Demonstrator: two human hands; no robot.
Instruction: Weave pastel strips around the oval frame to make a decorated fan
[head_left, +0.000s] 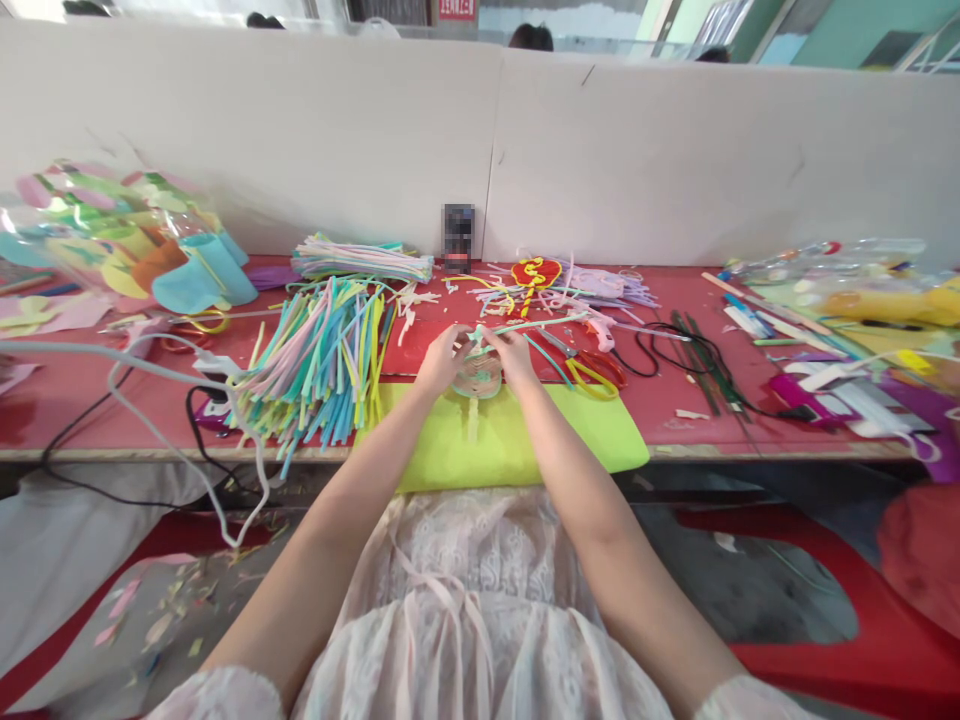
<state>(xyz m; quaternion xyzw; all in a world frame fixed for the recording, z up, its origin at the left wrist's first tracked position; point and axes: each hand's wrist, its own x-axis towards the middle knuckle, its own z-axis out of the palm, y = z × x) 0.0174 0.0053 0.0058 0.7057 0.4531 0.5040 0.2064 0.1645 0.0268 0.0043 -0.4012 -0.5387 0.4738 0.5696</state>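
Red table [652, 405], close work near the front edge

Your pale round piece [480, 375] sits between your hands over the lime cloth [592, 430], its yellowish stem [473, 420] toward you. You seem to be fixing a pale-green strand [551, 322] at its top; that calls for a steady left hold while the right guides. Your left hand's [444, 355] fingers draw together on the piece's upper edge; your right hand's [511, 355] appear to pinch the strand. Exact fingertip contact is too small to tell.
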